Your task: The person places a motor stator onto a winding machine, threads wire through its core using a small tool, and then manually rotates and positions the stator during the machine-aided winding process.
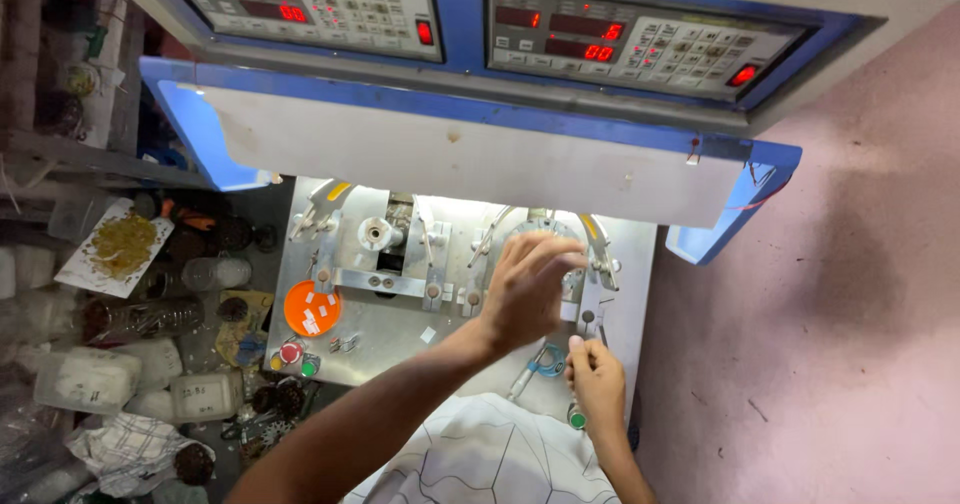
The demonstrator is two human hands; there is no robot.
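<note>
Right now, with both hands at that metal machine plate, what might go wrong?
The left hand reaches into the right-hand fixture, so its fingers could get pinched if the machine moved. The right hand sits close to the green button and might bump it. Small loose pieces on the orange disc could scatter.

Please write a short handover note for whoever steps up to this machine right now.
Left hand: reaching across onto the right-hand round fixture on the metal plate, fingers spread over it.
Right hand: near the plate's front edge, thumb and finger pinched; what it holds is too small to tell.
Blue-handled tool lies between the hands.
Left-hand fixture untouched.
Orange dish holds small white pieces.
</note>
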